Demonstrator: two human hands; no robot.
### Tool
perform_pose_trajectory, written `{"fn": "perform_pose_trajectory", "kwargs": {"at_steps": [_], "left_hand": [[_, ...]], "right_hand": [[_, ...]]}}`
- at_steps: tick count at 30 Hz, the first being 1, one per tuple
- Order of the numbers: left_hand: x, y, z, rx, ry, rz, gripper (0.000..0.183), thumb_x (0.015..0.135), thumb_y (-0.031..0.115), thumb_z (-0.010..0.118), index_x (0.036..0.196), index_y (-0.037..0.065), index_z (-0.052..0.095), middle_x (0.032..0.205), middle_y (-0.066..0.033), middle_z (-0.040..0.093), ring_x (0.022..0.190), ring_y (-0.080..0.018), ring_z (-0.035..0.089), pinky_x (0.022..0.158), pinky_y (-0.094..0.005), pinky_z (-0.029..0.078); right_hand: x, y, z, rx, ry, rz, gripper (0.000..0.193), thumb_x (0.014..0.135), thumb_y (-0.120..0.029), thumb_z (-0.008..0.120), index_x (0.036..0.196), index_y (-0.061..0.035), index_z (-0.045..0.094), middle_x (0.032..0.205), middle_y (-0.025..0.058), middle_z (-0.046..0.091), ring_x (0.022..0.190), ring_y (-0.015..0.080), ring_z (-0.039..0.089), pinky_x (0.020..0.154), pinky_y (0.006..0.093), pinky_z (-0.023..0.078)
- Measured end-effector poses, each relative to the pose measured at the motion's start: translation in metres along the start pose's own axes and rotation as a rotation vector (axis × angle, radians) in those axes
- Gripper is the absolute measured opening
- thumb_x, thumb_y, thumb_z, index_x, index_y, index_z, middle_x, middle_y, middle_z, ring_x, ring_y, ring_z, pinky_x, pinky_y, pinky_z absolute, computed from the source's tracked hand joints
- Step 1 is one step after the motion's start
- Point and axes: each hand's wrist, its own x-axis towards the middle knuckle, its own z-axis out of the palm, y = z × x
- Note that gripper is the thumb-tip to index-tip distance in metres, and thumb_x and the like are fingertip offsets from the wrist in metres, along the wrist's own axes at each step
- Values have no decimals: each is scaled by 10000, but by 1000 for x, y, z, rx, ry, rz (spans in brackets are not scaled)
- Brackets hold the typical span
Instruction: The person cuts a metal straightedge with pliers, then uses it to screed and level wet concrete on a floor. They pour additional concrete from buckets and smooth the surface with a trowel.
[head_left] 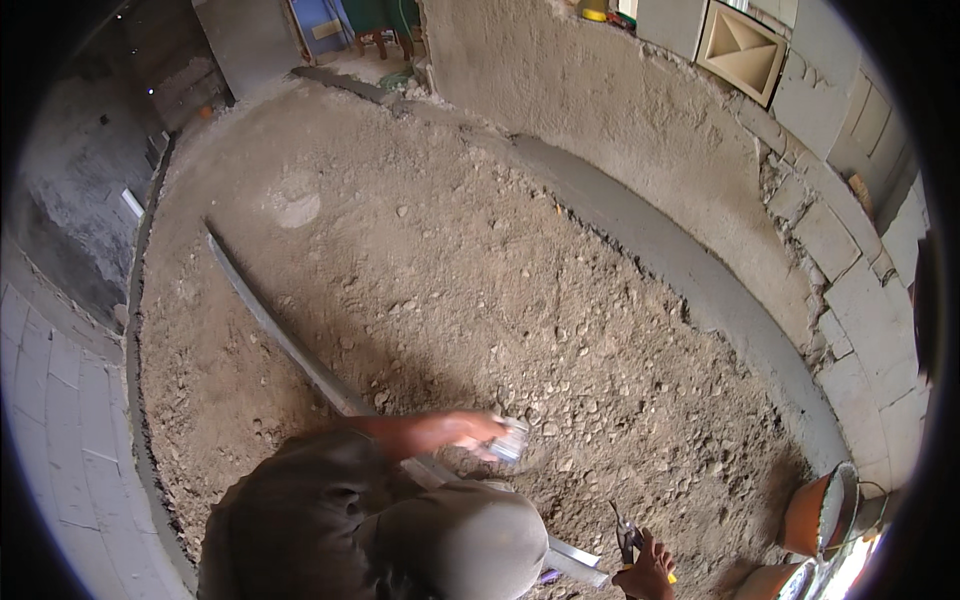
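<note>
At the lower edge, right of centre, my right hand point(645, 578) is closed round a pair of pliers point(627, 536). Their metal jaws point up and away, and a bit of yellow handle shows by the fingers. The pliers hover over rough, stony ground. Just left of them is the near end of a long grey bar point(580, 568), with something purple beside it. My left hand is out of the picture. Close in front, a co-worker in a grey cap point(470, 540) bends over the bar. That person's hand point(485, 432), smeared by motion, holds a small pale, shiny object point(511, 440).
The bar's far part point(280, 335) runs across the dirt floor point(430, 250) to the far left. A smooth cement strip point(680, 260) follows the right wall. Orange buckets point(808, 515) stand at the lower right. Grey blockwork point(60, 410) borders the left side.
</note>
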Motion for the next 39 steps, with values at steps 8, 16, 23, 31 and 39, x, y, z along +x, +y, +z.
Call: {"fn": "perform_pose_trajectory", "kwargs": {"at_steps": [8,16,23,31,39], "left_hand": [[-47,183,-199,-452,697,565,471,970,270,578,1367,60,436,1204,-143,624,1088,-321,622,890,-485,521],[-89,173,-164,969,648,680,536,1000,308,528,1437,24,405,1421,-195,482,1330,-306,453,1066,-397,414],[-100,-82,-84,1013,1227,-44,831,895,463,613,1506,41,242,1523,-269,239,1420,-389,245,1145,-488,225],[-53,-188,-136,-280,1361,61,1044,851,462,685,1544,27,37,1555,-315,67,1423,-433,203,1168,-496,196],[-41,-202,-180,-732,1059,-60,775,933,430,587,1516,68,227,1458,-160,368,1301,-376,396,1051,-543,353]], "right_hand": [[16,56,14,105,-93,93,1091,637,-264,783,1535,-188,169,1575,86,290,1433,462,184,1137,643,132],[20,19,-15,-14,98,175,1096,573,-265,762,1499,-115,196,1332,261,403,1263,456,342,1077,568,205],[73,-41,-31,-78,178,7,970,647,-176,633,1504,-87,189,1293,250,401,1238,414,333,1084,526,139],[154,-177,-50,-66,263,-283,746,742,-181,657,1411,-202,328,1132,161,449,1102,337,414,1010,489,245],[186,-291,-127,98,305,-482,861,719,-312,727,1449,-106,320,1324,220,443,1289,465,372,1083,566,259]]}}
